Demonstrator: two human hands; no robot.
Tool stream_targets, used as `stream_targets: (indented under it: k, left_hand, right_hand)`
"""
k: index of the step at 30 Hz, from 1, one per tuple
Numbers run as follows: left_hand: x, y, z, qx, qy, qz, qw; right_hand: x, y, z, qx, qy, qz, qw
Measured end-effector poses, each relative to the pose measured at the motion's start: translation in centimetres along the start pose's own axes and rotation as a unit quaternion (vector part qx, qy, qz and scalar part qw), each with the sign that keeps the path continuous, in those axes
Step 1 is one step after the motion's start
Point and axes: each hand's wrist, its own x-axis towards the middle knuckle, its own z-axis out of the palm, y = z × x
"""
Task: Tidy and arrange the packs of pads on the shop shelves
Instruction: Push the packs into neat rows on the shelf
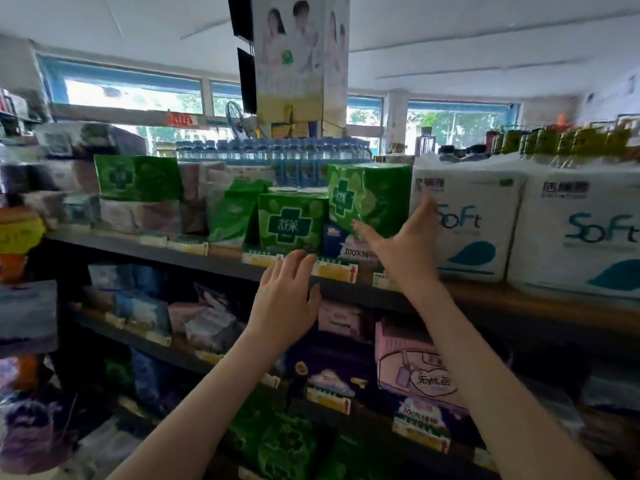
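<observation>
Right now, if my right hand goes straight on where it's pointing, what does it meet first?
Probably the upper green pack: your open right hand aims at its right edge, thumb nearly on it. Depth is unclear, so the fingers could brush the white tissue bundle beside it instead.

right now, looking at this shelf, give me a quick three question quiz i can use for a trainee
1. True or false: the right hand grips a bottle.
2. What stands right of the raised green plastic pack with a white cross? A big white plastic-wrapped bundles, B purple boxes, C red tins.
3. Fill in: the left hand, near the yellow price labels, holds ___.
Key: 1 false; 2 A; 3 nothing.
</observation>
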Motion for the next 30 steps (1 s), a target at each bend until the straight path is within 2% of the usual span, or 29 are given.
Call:
stream_targets:
  k: [5, 9, 12, 14, 17, 21, 25, 30]
  left_hand:
    - [2.4, -2.9, 1.9, -0.019, 0.034, 0.007, 0.999]
    - [3.1, -5.0, 2.9, -0.062, 0.052, 0.019, 0.997]
    - [2.6, -7.0, 3.3, -0.119, 0.064, 0.011, 0.991]
    - [2.3, -8.3, 3.1, -0.170, 0.062, -0.001, 0.983]
    - [1.3, -9.8, 2.2, -0.257, 0.056, -0.024, 0.964]
    - [-1.7, -12.3, 0.0, -0.353, 0.067, -0.007, 0.933]
    - [-5.2, -16.9, -1.6, -0.364, 0.092, -0.008, 0.927]
    - [-10.7, -23.1, -3.2, -0.346, 0.061, -0.071, 0.933]
  right_hand:
    - [3.5, -0.2, 3.3, 0.047, 0.049, -0.011, 0.998]
    - [4.3, -0.2, 4.2, 0.114, 0.131, -0.011, 0.985]
    - [2.8, -1.5, 3.8, 0.168, 0.192, -0.048, 0.966]
    - [1.5, -2.9, 3.2, 0.192, 0.196, -0.083, 0.958]
    - [-0.7, -5.7, 3.1, 0.241, 0.119, -0.076, 0.960]
    - [-4.0, -8.0, 5.9, 0.378, -0.010, 0.055, 0.924]
    - [-7.8, -9.0, 10.9, 0.437, -0.081, 0.145, 0.884]
    - [-12.6, -11.0, 17.7, 0.475, -0.125, 0.235, 0.839]
